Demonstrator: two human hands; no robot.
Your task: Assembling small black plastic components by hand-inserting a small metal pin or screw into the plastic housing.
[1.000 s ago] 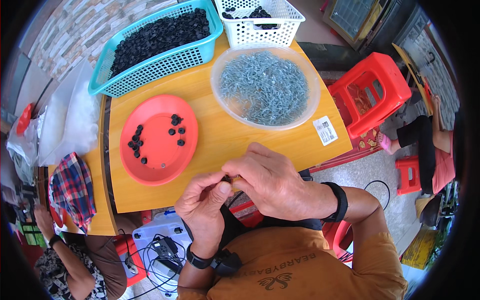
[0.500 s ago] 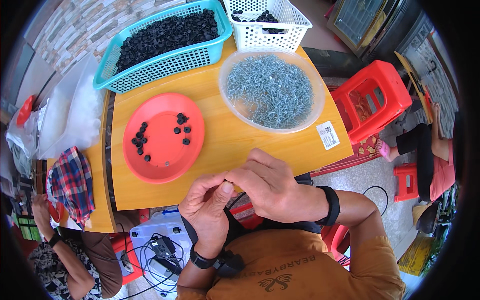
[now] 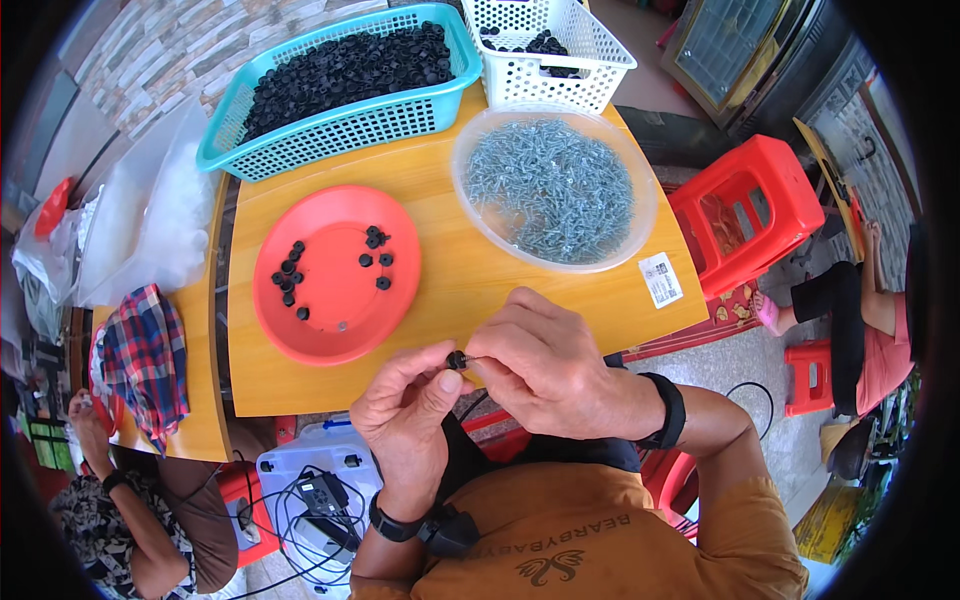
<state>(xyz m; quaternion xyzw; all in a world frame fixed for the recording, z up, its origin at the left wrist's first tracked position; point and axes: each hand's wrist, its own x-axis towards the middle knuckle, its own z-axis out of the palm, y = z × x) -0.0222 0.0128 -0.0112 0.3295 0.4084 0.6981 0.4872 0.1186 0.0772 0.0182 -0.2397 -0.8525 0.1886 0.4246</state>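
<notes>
Above the table's near edge, my left hand (image 3: 405, 415) pinches a small round black plastic part (image 3: 456, 360) between thumb and forefinger. My right hand (image 3: 545, 370) meets it from the right, its fingers closed on a thin silver screw (image 3: 470, 358) whose end touches the part; most of the screw is hidden. Beyond my hands, an orange-red plate (image 3: 335, 270) carries two loose groups of similar black parts (image 3: 290, 268). Right of it, a clear round tub (image 3: 645, 180) holds a heap of silver screws (image 3: 555, 190).
A teal basket (image 3: 345, 135) full of black parts and a white basket (image 3: 540, 90) with a few stand at the back. Red stools (image 3: 745, 210) are to the right. At left, a person's hand (image 3: 90, 428) is near a plaid cloth (image 3: 145, 350). Another person sits far right.
My fingers have parted slightly, so the black part and the screw now show between them. The view has shifted a little.
</notes>
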